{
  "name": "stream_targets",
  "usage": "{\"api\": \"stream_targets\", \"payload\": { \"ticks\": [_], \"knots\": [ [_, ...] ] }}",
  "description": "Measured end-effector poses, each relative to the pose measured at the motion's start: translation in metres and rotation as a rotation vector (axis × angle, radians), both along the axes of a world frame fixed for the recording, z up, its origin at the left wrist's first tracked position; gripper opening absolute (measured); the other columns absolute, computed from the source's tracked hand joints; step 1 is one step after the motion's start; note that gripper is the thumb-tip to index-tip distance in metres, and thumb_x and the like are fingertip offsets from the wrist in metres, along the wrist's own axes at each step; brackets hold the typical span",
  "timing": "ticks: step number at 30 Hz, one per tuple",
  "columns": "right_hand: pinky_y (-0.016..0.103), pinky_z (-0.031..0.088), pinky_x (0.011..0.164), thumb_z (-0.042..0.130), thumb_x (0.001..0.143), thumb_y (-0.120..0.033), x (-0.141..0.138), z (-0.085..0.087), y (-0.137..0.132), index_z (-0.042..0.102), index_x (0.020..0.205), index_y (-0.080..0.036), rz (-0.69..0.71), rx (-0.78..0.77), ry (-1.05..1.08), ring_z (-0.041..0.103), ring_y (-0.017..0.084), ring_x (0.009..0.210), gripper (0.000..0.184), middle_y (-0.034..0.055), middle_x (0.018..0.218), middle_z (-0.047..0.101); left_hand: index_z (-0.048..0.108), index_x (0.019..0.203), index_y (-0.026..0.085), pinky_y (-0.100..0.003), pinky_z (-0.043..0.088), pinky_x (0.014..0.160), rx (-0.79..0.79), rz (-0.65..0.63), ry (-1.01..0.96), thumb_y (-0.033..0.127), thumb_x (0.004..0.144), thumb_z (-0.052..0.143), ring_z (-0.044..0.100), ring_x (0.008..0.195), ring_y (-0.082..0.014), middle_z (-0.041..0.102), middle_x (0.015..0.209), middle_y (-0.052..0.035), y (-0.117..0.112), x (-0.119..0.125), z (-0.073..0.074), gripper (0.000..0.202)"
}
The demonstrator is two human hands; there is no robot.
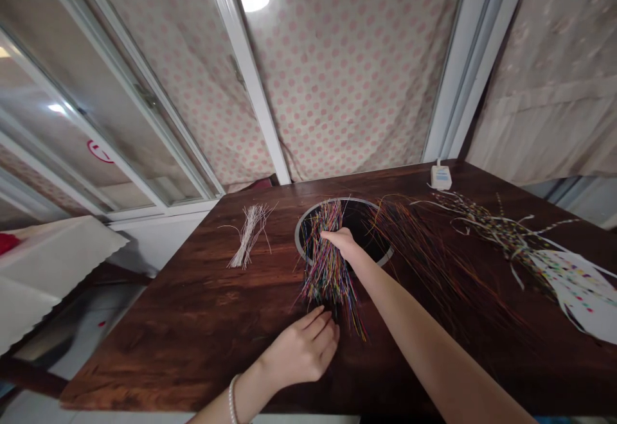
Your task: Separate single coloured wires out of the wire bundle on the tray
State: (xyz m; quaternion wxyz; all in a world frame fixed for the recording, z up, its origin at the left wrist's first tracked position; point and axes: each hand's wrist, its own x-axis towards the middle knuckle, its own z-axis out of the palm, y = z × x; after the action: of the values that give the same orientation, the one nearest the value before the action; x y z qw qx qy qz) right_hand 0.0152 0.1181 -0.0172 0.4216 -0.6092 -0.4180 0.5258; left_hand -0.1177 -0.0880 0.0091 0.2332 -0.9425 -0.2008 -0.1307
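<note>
With the right hand (pixel 341 240) I am gripping the coloured strands (pixel 328 276) around their middle, partly over the round dark inset (pixel 362 218) of the table (pixel 193 327), probably because this is keeping them together. The left hand (pixel 308 348) is curving loosely near their lower ends; remotely, I cannot tell whether it is pinching any. The white bundle (pixel 249 238) is lying apart, perhaps for avoiding mixing.
</note>
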Motion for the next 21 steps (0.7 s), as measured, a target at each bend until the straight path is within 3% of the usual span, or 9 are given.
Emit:
{"api": "stream_targets", "payload": {
  "ticks": [5,11,19,21],
  "knots": [
    [0.023,0.048,0.055,0.071,0.049,-0.026,0.000,-0.005,0.003,0.068,0.073,-0.010,0.007,0.012,-0.018,0.065,0.021,0.069,0.029,0.0092,0.073,0.069,0.059,0.101,0.008,-0.037,0.043,0.096,-0.028,-0.009,-0.010,0.013,0.086,0.041,0.053,0.108,-0.0230,0.064,0.101,-0.0097,-0.015,-0.016,0.012,0.024],
    [0.024,0.048,0.056,0.071,0.049,-0.026,0.000,-0.006,0.004,0.068,0.071,-0.010,0.005,0.019,-0.040,0.065,0.021,0.070,0.028,0.0097,0.073,0.069,0.058,0.097,0.006,-0.036,0.046,0.093,-0.090,-0.014,-0.037,0.011,0.086,0.040,0.046,0.117,-0.0272,0.063,0.106,-0.0152,-0.023,-0.031,0.014,0.022],
    [0.022,0.046,0.053,0.070,0.049,-0.024,0.000,-0.003,0.002,0.069,0.070,-0.011,0.000,0.031,-0.034,0.065,0.020,0.068,0.025,0.0078,0.072,0.069,0.047,0.104,0.012,-0.030,0.048,0.089,-0.412,0.037,-0.540,0.007,0.088,0.036,0.048,0.116,-0.0189,0.061,0.109,-0.0147,-0.029,-0.048,0.014,0.021],
    [0.022,0.047,0.054,0.070,0.048,-0.024,0.000,-0.004,0.002,0.069,0.069,-0.010,-0.003,0.030,-0.036,0.065,0.021,0.069,0.025,0.0081,0.072,0.069,0.047,0.106,0.014,-0.029,0.049,0.087,-0.428,0.039,-0.564,0.007,0.088,0.037,0.049,0.114,-0.0186,0.062,0.110,-0.0136,-0.033,-0.050,0.016,0.022]
  ]
}}
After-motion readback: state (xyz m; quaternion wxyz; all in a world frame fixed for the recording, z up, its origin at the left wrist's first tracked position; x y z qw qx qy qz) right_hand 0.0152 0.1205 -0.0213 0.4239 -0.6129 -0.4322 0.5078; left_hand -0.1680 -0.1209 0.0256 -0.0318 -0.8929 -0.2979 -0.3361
